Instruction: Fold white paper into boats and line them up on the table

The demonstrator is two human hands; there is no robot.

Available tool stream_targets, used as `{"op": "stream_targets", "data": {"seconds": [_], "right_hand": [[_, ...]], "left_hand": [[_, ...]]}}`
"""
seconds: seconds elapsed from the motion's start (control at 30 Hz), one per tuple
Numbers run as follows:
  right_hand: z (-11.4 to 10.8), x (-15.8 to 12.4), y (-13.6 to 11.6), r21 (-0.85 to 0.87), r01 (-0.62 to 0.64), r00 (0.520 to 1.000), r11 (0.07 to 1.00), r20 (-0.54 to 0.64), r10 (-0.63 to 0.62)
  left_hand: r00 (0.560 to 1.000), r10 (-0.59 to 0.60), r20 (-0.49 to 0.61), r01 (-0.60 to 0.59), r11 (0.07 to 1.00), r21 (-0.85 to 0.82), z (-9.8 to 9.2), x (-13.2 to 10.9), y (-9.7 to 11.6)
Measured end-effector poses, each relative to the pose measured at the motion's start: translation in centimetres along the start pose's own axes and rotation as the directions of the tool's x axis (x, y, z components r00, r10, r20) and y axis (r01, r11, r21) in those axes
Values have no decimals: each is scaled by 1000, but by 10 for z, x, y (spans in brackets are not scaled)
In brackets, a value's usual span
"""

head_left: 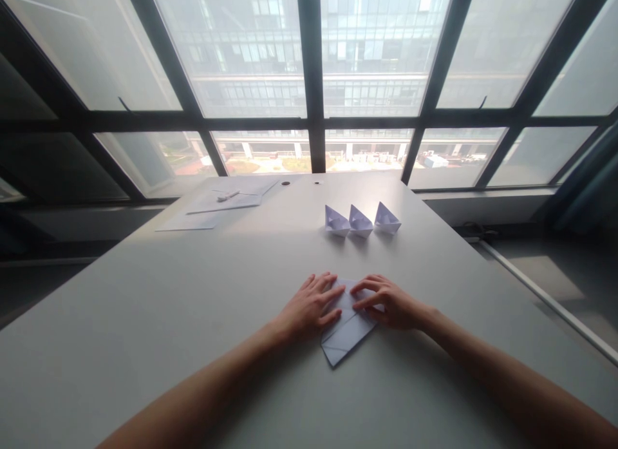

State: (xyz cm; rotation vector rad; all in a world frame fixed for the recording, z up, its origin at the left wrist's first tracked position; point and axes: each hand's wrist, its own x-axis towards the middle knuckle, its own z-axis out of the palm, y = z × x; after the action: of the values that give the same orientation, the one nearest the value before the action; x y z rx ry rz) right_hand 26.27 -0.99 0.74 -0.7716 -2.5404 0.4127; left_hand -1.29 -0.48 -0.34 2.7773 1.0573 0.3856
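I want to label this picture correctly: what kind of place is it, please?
Probably an office or study room, several floors up. A large grey table stands against a wall of dark-framed windows, which look onto a multi-storey building. Loose paper sheets lie at the table's far edge.

Bare forearms, no sleeves, left hand (pixel 309 309), right hand (pixel 392 304) ungloved

A pale grey desk (pixel 145 320) stands against a wall of large windows (pixel 251 49) divided by dark frames (pixel 311 82). Hazy daylight enters through the glass and falls across the desk's far end. Outside, a multi-storey office building (pixel 376 43) fills the view. A low sill (pixel 483 201) runs beneath the panes at right.
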Motion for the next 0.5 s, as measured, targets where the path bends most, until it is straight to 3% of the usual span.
{"op": "stream_targets", "data": {"seconds": [0.37,0.5], "right_hand": [[3,2,-2,-105,-5,1000,994,3,5],[5,2,-2,-137,-16,1000,990,12,18]], "left_hand": [[995,98,18,-97,994,-45,-4,1,1],[988,117,-98,-124,990,-61,-8,0,5]]}}
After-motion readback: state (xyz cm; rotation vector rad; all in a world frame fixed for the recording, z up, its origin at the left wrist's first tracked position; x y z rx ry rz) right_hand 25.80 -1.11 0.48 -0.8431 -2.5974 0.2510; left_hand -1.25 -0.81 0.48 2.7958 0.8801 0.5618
